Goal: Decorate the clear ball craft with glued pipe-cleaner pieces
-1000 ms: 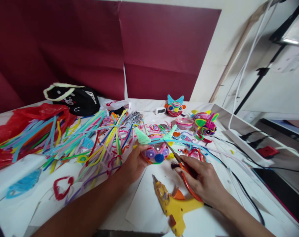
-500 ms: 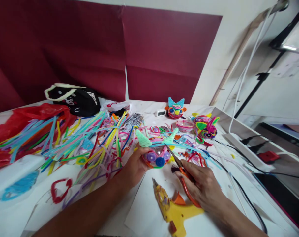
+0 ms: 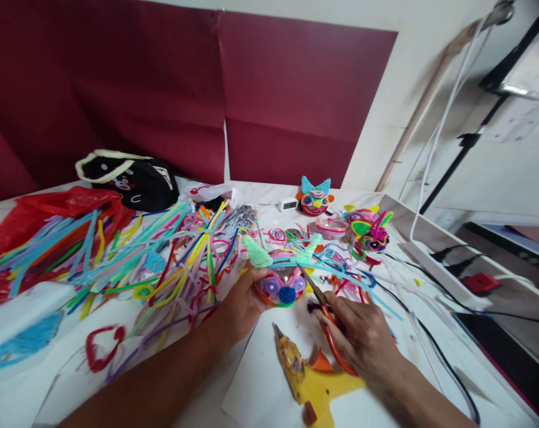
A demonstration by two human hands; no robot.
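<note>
The left hand (image 3: 246, 300) grips the left side of a round, multicoloured pipe-cleaner animal face (image 3: 287, 285) with mint-green ears, held over the bench (image 3: 262, 191). The right hand (image 3: 362, 327), nearer and to the right, grasps orange-handled metal scissors (image 3: 315, 289), their long axis slanting far-left, tips at a light-blue fuzzy strip (image 3: 340, 271) trailing rightward from the face's top.

Black bag (image 3: 148, 185) before a maroon backdrop (image 3: 162, 89)

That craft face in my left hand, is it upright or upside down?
Upright: the craft face has its green ears on top, above the purple eyes and blue nose.
</note>
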